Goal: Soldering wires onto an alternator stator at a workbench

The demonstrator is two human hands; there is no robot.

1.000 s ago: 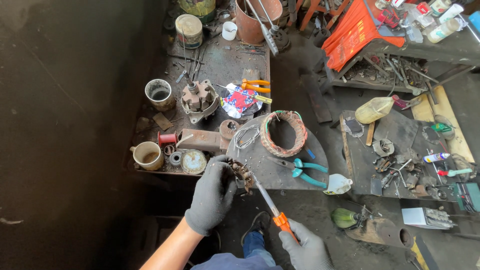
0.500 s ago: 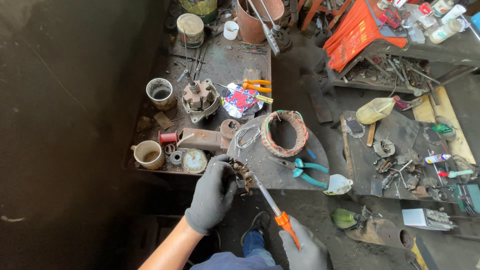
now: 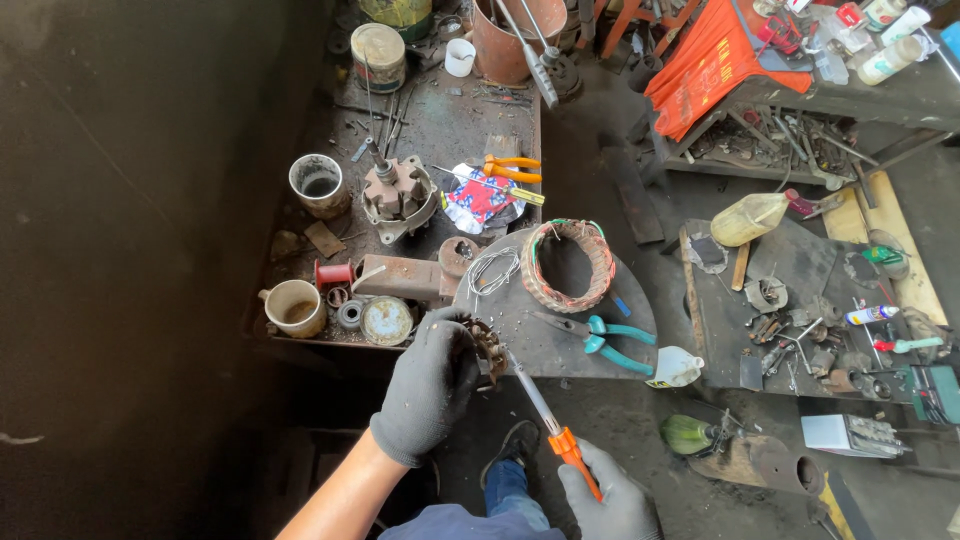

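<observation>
My left hand [image 3: 432,385], in a dark grey glove, grips a small rusty metal part [image 3: 488,347] at the near edge of a round metal plate [image 3: 560,325]. My right hand [image 3: 612,495], in a grey glove, holds a screwdriver [image 3: 545,415] with an orange handle. Its shaft runs up and left, with the tip at the rusty part. A copper-wound stator ring [image 3: 568,265] lies on the plate, beside a coil of thin wire [image 3: 492,268] and teal-handled pliers [image 3: 600,338].
A cluttered bench [image 3: 440,120] holds a mug [image 3: 293,306], tins, a red spool [image 3: 333,273], a rusty housing [image 3: 398,195] and orange pliers [image 3: 512,168]. To the right lie a yellow jug [image 3: 752,218], small parts and an orange cloth [image 3: 712,62]. A dark wall is left.
Both hands stay at the rusty part with the screwdriver; only slight shifts of hands and view.
</observation>
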